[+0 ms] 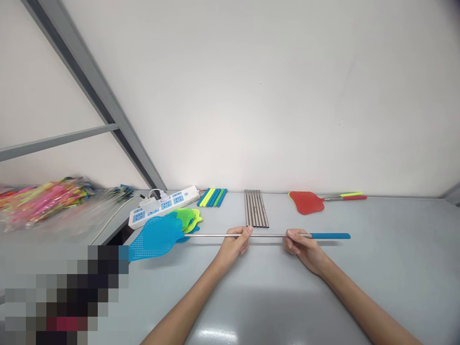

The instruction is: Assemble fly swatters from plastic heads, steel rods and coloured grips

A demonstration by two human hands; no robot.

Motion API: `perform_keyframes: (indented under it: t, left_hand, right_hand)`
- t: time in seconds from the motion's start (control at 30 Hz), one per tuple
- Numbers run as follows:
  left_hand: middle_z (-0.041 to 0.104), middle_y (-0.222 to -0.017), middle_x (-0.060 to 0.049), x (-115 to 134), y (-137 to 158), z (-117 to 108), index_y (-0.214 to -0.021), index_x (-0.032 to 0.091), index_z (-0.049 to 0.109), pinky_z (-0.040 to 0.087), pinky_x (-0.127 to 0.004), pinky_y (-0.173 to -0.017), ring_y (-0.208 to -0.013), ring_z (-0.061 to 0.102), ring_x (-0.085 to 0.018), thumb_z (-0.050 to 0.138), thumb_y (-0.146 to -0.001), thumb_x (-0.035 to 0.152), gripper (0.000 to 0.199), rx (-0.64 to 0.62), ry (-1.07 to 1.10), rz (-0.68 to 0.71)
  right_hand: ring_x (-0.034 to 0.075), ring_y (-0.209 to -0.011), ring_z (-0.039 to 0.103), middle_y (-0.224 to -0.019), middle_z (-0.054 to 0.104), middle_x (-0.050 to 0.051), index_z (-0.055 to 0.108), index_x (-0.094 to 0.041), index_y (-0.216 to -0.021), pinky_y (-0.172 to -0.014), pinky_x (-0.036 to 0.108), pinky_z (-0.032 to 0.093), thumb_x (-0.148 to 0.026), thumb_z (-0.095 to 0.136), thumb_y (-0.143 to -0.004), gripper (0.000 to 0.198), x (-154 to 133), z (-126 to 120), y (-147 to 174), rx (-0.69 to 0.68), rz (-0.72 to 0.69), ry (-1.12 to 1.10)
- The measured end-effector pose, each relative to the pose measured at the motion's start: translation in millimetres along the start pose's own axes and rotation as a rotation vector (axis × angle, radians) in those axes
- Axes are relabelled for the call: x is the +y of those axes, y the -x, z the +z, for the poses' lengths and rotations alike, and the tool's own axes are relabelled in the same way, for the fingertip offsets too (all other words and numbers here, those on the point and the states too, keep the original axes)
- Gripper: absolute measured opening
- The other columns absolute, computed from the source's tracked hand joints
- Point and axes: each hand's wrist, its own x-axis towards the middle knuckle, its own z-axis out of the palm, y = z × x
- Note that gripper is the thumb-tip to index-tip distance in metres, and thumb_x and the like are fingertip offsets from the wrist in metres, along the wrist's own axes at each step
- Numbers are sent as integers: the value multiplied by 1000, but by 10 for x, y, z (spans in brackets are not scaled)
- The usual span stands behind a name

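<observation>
A fly swatter (156, 238) with a blue perforated head, a thin metal rod and a blue grip is held level above the table. Its head points left and its grip lies to the right. My left hand (235, 243) pinches the rod near its middle. Closer to the blue grip, my right hand (304, 247) has its fingers closed round the same rod. Behind my hands, several metal tubes (256, 211) lie side by side. Loose swatter heads in green and yellow (187, 219) lie partly hidden behind the blue head.
A white power strip (165, 206) with plugs stands at the back left, beside several coloured grips (212, 197). Red and yellow swatters (307, 202) lie at the back right by the wall. Bagged colourful goods (50, 201) cover the neighbouring table, beyond a gap.
</observation>
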Motion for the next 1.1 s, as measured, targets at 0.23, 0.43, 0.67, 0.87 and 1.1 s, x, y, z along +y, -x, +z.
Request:
perform_keyframes:
  t: [0.23,0.43,0.67,0.87,1.1]
  left_hand:
    - [31,-40,7,30,54,52,-50,17,35,24,-21,-43,-39,30,-6,44,-76,46,40,-58,-117,20]
    - [31,-40,6,23,102,133,-49,16,38,22,-21,-41,-38,29,-6,44,-76,45,40,-148,-171,-5]
    - [34,-41,5,74,159,215,-56,14,51,20,-22,-40,-38,27,-6,40,-78,43,38,-256,-122,-32]
    - [25,-38,7,37,129,231,-46,18,32,17,-22,-39,-36,23,-6,39,-77,40,39,-302,61,-192]
    - [22,-39,7,195,137,217,-47,19,24,16,-23,-41,-37,20,-6,40,-76,36,38,-324,32,-166]
  right_hand:
    - [10,-44,26,-41,33,-4,52,-15,-54,-48,27,17,-37,47,-78,33,-6,221,29,-37,70,-29]
    - [10,-46,29,-42,35,-3,53,-15,-57,-49,26,21,-38,45,-80,33,2,373,72,-84,89,-3]
    - [11,-49,31,-46,38,-3,53,-15,-59,-52,26,24,-36,45,-80,31,8,508,118,-117,122,-32]
    - [11,-47,30,-44,33,-3,49,-16,-50,-52,26,25,-37,44,-79,37,10,516,94,-60,150,-44]
    - [10,-47,25,-47,24,-5,36,-17,-44,-51,27,23,-34,45,-77,38,-40,537,103,-23,181,-58]
